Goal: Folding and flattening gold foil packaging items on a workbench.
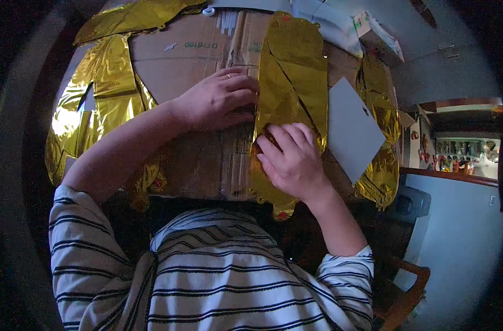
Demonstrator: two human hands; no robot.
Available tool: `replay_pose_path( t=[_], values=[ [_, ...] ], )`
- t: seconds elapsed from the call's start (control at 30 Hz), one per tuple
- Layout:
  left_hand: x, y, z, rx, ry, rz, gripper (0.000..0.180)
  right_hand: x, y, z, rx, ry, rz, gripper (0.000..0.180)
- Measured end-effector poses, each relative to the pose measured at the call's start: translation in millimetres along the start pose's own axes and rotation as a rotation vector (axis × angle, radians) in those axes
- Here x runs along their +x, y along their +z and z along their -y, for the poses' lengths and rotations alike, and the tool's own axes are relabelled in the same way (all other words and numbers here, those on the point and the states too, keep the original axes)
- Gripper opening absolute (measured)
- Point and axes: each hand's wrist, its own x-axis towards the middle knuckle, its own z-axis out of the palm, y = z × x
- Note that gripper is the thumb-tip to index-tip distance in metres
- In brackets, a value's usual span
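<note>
A flat, uninflated gold foil balloon (293,60) lies lengthwise on the cardboard, its lower end hanging over the near edge. My left hand (224,96) is at the balloon's left edge, its curled fingers closed along the foil, with a ring on one finger. Lower down, my right hand (293,160) rests over the foil, its bent fingers gripping near the same left edge. The fingertips of both hands are partly hidden. Right of the balloon lies a white card (355,129), set at a slant.
Flattened cardboard (190,66) covers the table. More gold foil pieces lie at the left (110,83), far left (132,19) and right (381,116). Thin white straws (226,23) and a white ring-shaped roll (208,11) sit at the back. A white box (378,36) stands back right; a wooden chair (408,292) is below.
</note>
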Motion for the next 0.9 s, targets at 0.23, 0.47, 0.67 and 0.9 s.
replay_pose_path(
  t=[0.23,0.47,0.67,0.9],
  values=[
    [3,-4,-5,-0.024,0.073,0.002,0.032,-2,-2,0,-0.017,0.013,0.005,0.035],
    [4,0,-4,-0.04,0.069,0.043,0.028,-4,-1,2,-0.011,0.032,0.014,0.036],
    [3,3,-4,0.036,0.036,0.102,0.029,-3,-1,0,0.001,0.035,-0.017,0.036],
    [6,-1,-10,0.086,0.026,0.089,0.031,-2,0,-1,0.042,0.071,-0.057,0.036]
  ],
)
